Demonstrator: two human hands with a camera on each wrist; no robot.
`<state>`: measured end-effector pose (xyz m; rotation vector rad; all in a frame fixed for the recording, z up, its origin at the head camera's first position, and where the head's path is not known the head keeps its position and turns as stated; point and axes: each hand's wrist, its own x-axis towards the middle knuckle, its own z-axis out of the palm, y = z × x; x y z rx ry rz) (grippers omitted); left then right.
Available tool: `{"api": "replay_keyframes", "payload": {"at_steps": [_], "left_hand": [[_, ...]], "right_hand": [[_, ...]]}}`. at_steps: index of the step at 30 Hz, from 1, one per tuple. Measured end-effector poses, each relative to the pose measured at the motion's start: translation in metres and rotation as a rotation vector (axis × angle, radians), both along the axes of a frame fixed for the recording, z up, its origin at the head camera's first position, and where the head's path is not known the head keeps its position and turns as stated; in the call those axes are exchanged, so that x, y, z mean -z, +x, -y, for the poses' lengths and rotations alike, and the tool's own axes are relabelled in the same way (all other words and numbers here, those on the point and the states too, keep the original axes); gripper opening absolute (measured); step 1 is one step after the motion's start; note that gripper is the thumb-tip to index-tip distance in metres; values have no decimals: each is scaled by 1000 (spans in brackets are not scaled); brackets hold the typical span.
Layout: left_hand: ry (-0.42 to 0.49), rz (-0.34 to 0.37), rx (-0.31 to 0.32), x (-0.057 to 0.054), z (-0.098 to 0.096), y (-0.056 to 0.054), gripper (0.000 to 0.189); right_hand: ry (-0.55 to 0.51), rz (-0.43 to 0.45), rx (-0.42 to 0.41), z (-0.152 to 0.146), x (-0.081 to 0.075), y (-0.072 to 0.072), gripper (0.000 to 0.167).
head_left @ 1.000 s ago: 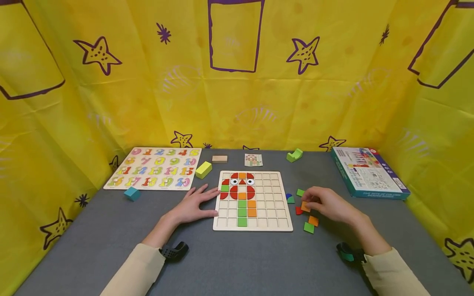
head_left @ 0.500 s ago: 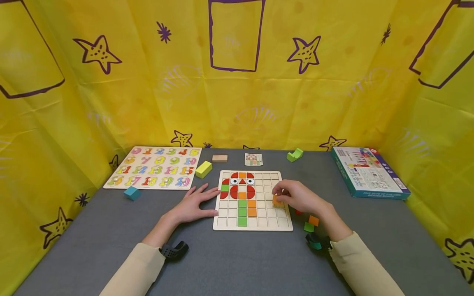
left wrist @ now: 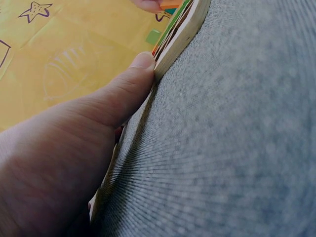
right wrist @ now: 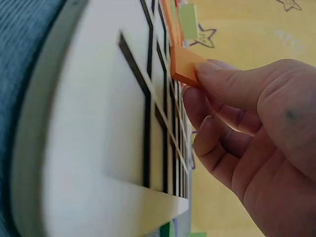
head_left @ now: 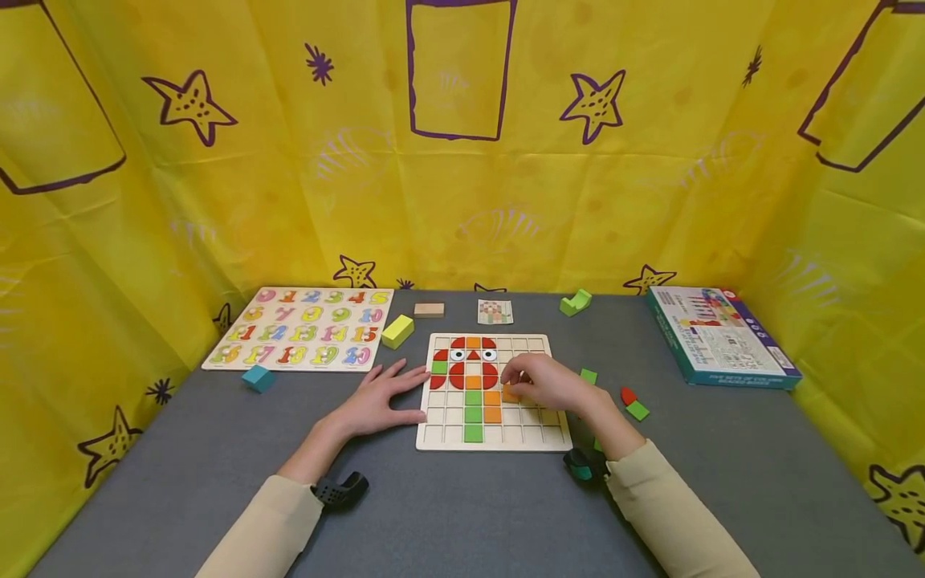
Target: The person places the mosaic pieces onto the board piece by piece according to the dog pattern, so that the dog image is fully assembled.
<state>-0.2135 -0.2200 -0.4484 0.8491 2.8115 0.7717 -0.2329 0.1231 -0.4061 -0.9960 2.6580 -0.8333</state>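
Observation:
A wooden grid board (head_left: 441,437) lies in front of me, with red, orange and green tiles and two eye tiles set in its squares. My right hand (head_left: 545,381) pinches an orange square tile (right wrist: 185,66) between thumb and fingers, over the board just right of the orange tiles in the grid. In the right wrist view the tile's edge is at the grid ridges. My left hand (head_left: 376,399) rests at the board's left edge with fingers spread, and its thumb (left wrist: 143,61) touches the rim.
Loose tiles lie to the right, among them a green tile (head_left: 637,410) and a red piece (head_left: 628,395). Behind the board are a small picture card (head_left: 495,312), a yellow block (head_left: 397,331) and a green curved block (head_left: 575,303). A number puzzle (head_left: 238,341) and a box (head_left: 723,337) flank it.
My right hand has carried the orange tile leftward from the loose pile to the middle of the board. The left hand has stayed at the board's edge.

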Motion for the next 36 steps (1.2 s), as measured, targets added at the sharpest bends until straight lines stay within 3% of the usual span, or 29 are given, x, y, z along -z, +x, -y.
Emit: {"api": "replay_keyframes", "payload": {"at_steps": [6, 13, 23, 36], "left_hand": [[-7, 4, 7, 1, 0, 0, 78], [-4, 2, 2, 1, 1, 0, 79], [-3, -1, 2, 1, 1, 1, 79], [2, -1, -6, 0, -2, 1, 79]], "right_hand": [[9, 26, -13, 0, 4, 1, 9], [29, -29, -42, -2, 7, 1, 8], [21, 38, 28, -11, -1, 0, 14], [11, 33, 71, -51, -2, 9, 16]]}}
